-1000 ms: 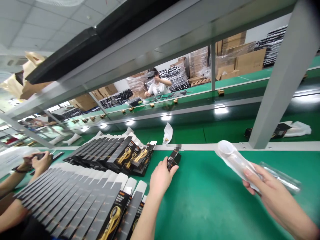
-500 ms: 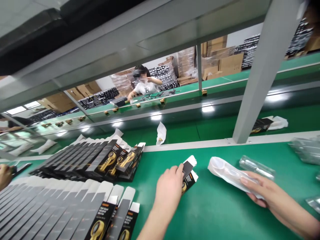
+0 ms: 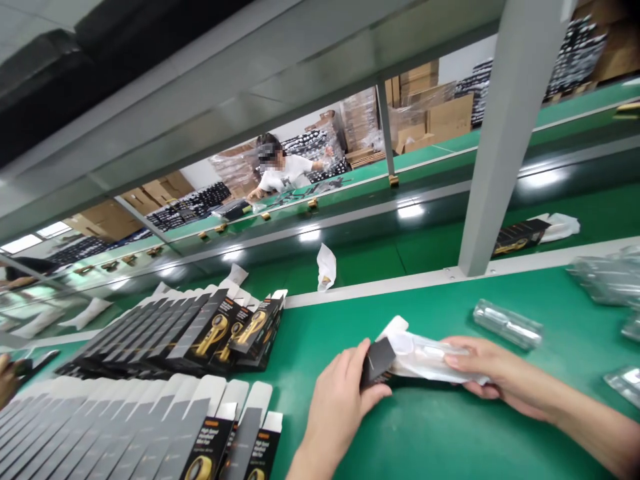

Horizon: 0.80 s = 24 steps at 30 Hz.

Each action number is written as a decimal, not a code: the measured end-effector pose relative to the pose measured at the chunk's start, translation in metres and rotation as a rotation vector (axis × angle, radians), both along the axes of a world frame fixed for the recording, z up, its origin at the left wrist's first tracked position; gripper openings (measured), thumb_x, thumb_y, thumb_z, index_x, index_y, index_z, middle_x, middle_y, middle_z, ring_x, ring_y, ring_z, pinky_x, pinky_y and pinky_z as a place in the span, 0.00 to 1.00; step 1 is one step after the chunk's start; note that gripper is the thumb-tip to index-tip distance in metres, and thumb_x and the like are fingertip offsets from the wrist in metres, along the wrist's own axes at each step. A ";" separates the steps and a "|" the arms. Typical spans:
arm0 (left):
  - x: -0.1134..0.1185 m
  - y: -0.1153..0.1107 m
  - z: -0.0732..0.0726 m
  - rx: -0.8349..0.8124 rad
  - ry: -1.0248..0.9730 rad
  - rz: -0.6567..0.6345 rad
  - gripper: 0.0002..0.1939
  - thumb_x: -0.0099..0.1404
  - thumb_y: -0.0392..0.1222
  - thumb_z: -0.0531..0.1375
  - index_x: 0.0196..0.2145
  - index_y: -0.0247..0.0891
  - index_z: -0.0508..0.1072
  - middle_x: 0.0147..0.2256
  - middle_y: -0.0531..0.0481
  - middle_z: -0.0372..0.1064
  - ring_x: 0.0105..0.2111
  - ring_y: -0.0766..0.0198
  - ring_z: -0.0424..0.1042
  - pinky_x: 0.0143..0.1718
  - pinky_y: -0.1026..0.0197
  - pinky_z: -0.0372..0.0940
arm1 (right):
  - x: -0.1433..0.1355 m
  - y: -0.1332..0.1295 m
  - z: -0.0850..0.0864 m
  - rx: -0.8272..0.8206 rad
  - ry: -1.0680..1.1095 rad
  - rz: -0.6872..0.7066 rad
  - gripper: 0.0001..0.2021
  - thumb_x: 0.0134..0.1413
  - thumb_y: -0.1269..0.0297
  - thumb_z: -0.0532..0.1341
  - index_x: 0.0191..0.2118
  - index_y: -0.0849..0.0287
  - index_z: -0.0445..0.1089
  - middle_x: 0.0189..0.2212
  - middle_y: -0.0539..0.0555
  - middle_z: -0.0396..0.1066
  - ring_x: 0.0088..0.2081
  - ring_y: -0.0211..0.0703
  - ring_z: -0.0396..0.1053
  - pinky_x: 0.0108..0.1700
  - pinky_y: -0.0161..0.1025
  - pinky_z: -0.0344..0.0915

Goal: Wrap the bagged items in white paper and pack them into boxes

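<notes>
1. Small black box point(image 3: 377, 361), open end with white flap turned to the right, held low over the green bench point(image 3: 440, 427), near its middle.
2. Left hand point(image 3: 340, 400) closed around the box, thumb on the near side, fingers curled over the top.
3. White plastic-wrapped item point(image 3: 425, 357), long and pale, touching the open end of the box, its tip right at the mouth.
4. Right hand point(image 3: 493, 377) pinching the wrapped item from the right, fingers pressed together along it.
5. Clear plastic tray point(image 3: 507, 325) lying on the bench, just behind the right hand.
6. Fanned rows of flat black-and-gold cartons point(image 3: 200, 327) on the left of the bench, more in the near left corner.
7. Grey post point(image 3: 493, 147) standing at the far edge of the bench.
8. Another person in a white shirt point(image 3: 285, 175) far behind, at another green line.
</notes>
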<state>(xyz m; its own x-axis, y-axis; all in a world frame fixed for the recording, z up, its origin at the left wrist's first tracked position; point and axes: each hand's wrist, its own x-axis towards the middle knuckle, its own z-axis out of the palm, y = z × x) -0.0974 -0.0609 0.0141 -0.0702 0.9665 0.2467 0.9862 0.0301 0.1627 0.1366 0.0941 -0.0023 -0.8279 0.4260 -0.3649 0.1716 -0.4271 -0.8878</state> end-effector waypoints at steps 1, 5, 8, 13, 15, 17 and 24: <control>-0.001 -0.004 -0.002 0.026 -0.003 -0.062 0.34 0.58 0.59 0.57 0.56 0.36 0.58 0.45 0.43 0.71 0.41 0.56 0.72 0.40 0.56 0.69 | 0.002 0.001 0.001 0.023 -0.016 0.048 0.19 0.53 0.51 0.61 0.42 0.63 0.67 0.23 0.45 0.55 0.21 0.29 0.48 0.21 0.30 0.37; 0.001 -0.014 -0.004 0.083 0.038 -0.224 0.35 0.58 0.61 0.56 0.55 0.35 0.59 0.45 0.41 0.72 0.40 0.54 0.72 0.40 0.53 0.69 | 0.013 0.005 0.012 0.242 -0.104 0.172 0.18 0.52 0.50 0.61 0.41 0.61 0.70 0.22 0.46 0.59 0.23 0.31 0.53 0.22 0.30 0.45; 0.006 -0.014 -0.002 0.054 0.075 -0.281 0.34 0.58 0.61 0.55 0.54 0.34 0.61 0.44 0.40 0.72 0.40 0.53 0.73 0.40 0.52 0.69 | 0.013 0.000 0.019 0.478 -0.177 0.185 0.13 0.51 0.54 0.61 0.37 0.58 0.72 0.27 0.49 0.67 0.27 0.37 0.60 0.27 0.32 0.52; 0.011 -0.010 0.002 0.025 0.104 -0.290 0.34 0.60 0.61 0.53 0.55 0.32 0.61 0.44 0.39 0.72 0.39 0.52 0.72 0.39 0.52 0.69 | 0.004 -0.018 0.010 0.604 -0.284 0.113 0.08 0.50 0.58 0.61 0.32 0.57 0.71 0.27 0.50 0.71 0.29 0.41 0.65 0.28 0.33 0.55; 0.013 -0.010 0.004 -0.016 0.114 -0.333 0.34 0.59 0.62 0.54 0.54 0.32 0.61 0.44 0.39 0.72 0.39 0.52 0.72 0.39 0.51 0.69 | 0.000 -0.024 0.004 0.539 -0.304 0.103 0.07 0.47 0.60 0.62 0.31 0.59 0.70 0.23 0.49 0.69 0.25 0.38 0.64 0.24 0.31 0.55; 0.015 -0.009 0.006 -0.067 0.131 -0.368 0.34 0.59 0.61 0.54 0.54 0.32 0.62 0.44 0.39 0.72 0.39 0.51 0.72 0.39 0.50 0.69 | -0.004 -0.030 -0.002 0.477 -0.324 0.100 0.07 0.46 0.63 0.62 0.32 0.60 0.70 0.18 0.47 0.66 0.20 0.35 0.61 0.20 0.30 0.52; 0.020 -0.007 0.006 -0.112 0.114 -0.364 0.33 0.58 0.61 0.55 0.53 0.34 0.62 0.45 0.41 0.71 0.39 0.52 0.72 0.40 0.51 0.67 | -0.016 -0.041 -0.009 0.451 -0.321 0.070 0.06 0.46 0.65 0.59 0.31 0.60 0.68 0.16 0.46 0.65 0.17 0.34 0.60 0.17 0.29 0.53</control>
<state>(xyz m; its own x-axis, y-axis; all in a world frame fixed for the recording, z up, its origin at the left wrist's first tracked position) -0.0778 -0.0674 0.0200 0.3041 0.9444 0.1250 0.9471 -0.3139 0.0674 0.1202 0.0528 -0.0112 -0.7370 0.5462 -0.3981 0.4782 0.0051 -0.8782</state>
